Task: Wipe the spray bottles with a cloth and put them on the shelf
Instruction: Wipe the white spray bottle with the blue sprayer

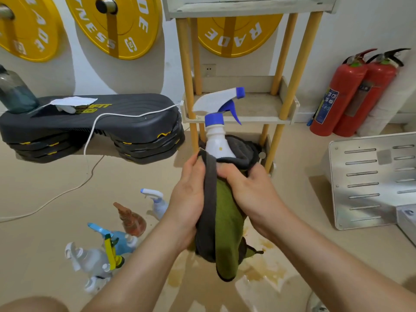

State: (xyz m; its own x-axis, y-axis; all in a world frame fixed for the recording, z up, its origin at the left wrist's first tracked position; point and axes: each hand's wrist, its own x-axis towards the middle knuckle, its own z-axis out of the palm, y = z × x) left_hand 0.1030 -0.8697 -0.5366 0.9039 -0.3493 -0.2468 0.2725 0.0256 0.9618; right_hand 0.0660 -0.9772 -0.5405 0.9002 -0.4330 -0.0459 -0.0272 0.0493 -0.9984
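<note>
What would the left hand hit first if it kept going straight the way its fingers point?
Probably the yellow shelf post. The left hand, gripping the cloth wrapped around the white spray bottle, points forward at that post. Depth is hard to judge from this one view.
</note>
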